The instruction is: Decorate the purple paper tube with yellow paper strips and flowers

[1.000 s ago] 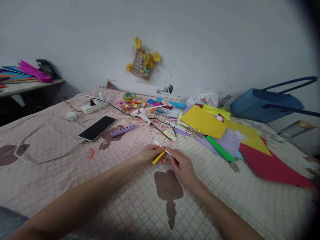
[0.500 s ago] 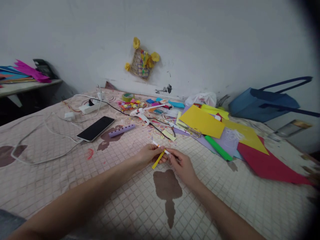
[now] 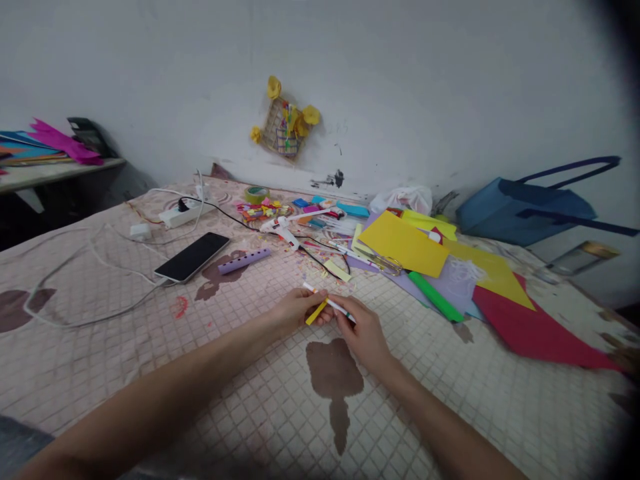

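Observation:
Both of my hands meet at the middle of a bed covered with a pink checked sheet (image 3: 250,400). My left hand (image 3: 295,310) pinches a short yellow paper strip (image 3: 316,312) against a thin white stick with orange marks (image 3: 320,297). My right hand (image 3: 363,333) is closed on the other end of the same white stick. The strip hangs slanted down to the left from between the fingers.
A black phone (image 3: 193,256) on a white cable, a purple tube (image 3: 245,261), a glue gun (image 3: 283,230) and a power strip (image 3: 180,213) lie behind on the left. Yellow, red and purple paper sheets (image 3: 405,243), scissors (image 3: 385,263), a green marker (image 3: 435,297) and a blue bag (image 3: 530,203) lie on the right.
The yellow strip has become shorter below my fingers, drawn up towards the stick. Both hands stayed almost in place.

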Demonstrator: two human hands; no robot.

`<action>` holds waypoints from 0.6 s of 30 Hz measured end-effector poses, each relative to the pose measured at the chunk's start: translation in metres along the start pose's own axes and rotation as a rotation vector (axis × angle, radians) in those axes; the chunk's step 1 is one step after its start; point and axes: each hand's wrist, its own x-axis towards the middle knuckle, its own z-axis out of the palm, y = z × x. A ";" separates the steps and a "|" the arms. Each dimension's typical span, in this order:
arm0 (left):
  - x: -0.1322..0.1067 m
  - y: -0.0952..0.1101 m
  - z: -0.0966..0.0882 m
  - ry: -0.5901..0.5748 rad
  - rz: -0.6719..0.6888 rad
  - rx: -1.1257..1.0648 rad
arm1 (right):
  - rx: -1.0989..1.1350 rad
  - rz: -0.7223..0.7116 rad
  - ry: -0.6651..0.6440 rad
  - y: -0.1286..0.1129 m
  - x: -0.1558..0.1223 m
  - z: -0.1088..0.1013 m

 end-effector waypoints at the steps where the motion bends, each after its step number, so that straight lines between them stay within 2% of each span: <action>1: 0.000 0.000 0.000 -0.011 0.016 0.006 | 0.071 0.040 -0.004 -0.001 0.001 0.000; 3: -0.001 0.001 0.000 -0.020 0.029 0.010 | 0.174 0.094 -0.013 -0.002 0.002 -0.001; 5: -0.001 0.001 0.001 -0.014 0.022 0.003 | 0.178 0.076 0.002 -0.001 0.002 -0.001; 9: -0.002 0.001 0.002 0.002 -0.006 -0.044 | -0.005 -0.041 0.053 0.003 0.000 0.001; 15: -0.001 0.002 0.003 0.024 -0.063 -0.152 | -0.381 -0.152 -0.033 0.010 -0.002 0.002; 18: 0.000 0.002 0.003 0.045 -0.042 -0.161 | -0.421 -0.150 -0.052 0.007 -0.001 0.002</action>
